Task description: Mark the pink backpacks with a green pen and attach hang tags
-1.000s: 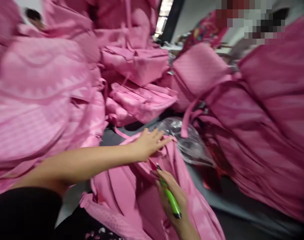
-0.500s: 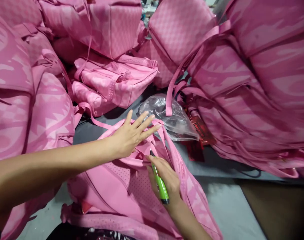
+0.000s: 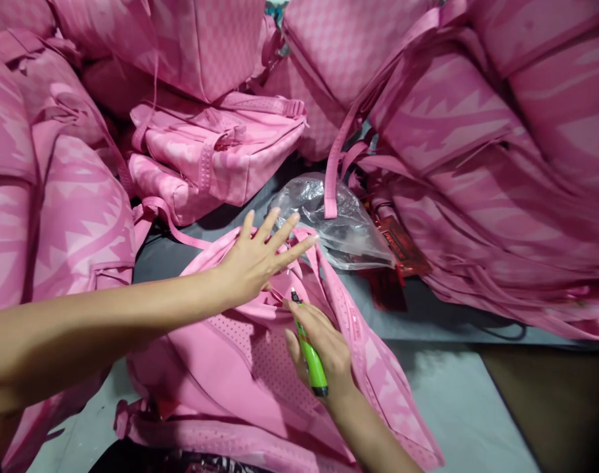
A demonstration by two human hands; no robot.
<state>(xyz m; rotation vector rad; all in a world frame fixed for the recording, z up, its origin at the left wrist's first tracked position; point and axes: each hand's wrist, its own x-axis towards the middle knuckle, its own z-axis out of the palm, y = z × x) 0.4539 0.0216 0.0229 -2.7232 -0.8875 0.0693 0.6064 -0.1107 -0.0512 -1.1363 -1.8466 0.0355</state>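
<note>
A pink backpack (image 3: 218, 371) lies in front of me with its mesh back panel and straps facing up. Across its top end rests my left hand (image 3: 253, 263), fingers spread wide over the fabric near the handle loop. My right hand (image 3: 332, 351) is closed around a green marker pen (image 3: 313, 364). The pen's pale tip points up and away, its black end towards me, close to the upper edge of the back panel. Whether the tip touches the cloth, I cannot tell.
Pink patterned backpacks are piled at the left (image 3: 83, 210), at the back (image 3: 221, 154) and at the right (image 3: 477, 171). Beyond my left hand lies a clear plastic bag (image 3: 349, 240), beside a red tag (image 3: 402, 246). The grey table's edge (image 3: 457, 341) runs at the right.
The whole view has shifted slightly, so the piled bags appear a little higher. Both hands stay in nearly the same places on the backpack, and the pen is still held.
</note>
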